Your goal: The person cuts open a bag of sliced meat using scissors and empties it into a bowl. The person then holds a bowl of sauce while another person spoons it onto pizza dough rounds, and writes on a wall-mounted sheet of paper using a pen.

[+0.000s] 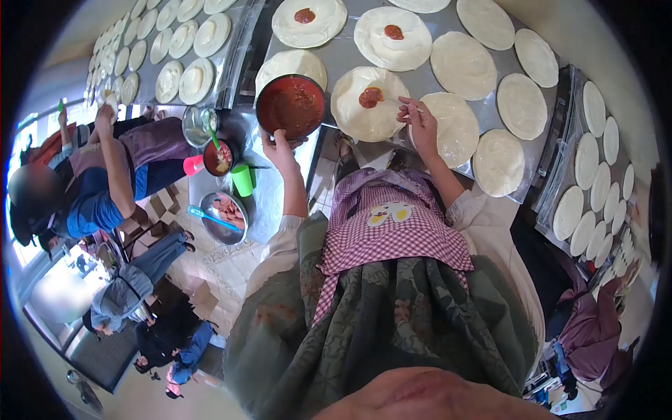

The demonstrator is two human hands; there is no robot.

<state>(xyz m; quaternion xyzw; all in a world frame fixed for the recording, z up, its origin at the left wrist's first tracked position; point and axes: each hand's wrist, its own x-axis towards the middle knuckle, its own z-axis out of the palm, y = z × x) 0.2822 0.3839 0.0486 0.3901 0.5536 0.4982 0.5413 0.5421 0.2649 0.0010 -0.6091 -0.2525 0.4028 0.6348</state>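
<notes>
My left hand [281, 145] grips the near rim of a dark bowl [290, 106] with red sauce inside, tilted toward me beside the metal table. My right hand [420, 124] hovers at the right edge of a round flat dough [350, 115]; its fingers are curled together, and whatever they hold is too small to make out. A dab of red sauce [370, 97] lies near the middle of that dough. Two more dough rounds behind, a middle one [402, 56] and a left one [318, 35], carry sauce dabs. Plain dough rounds [448, 129] lie to the right.
At left, a side table [262, 210] bears a metal bowl of sliced meat [227, 210], a green cup [242, 180], a red cup [194, 166] and a bowl with a green-handled utensil [220, 157]. A co-worker [105, 168] reaches over another dough table [224, 77]. More dough rounds [586, 157] line the right.
</notes>
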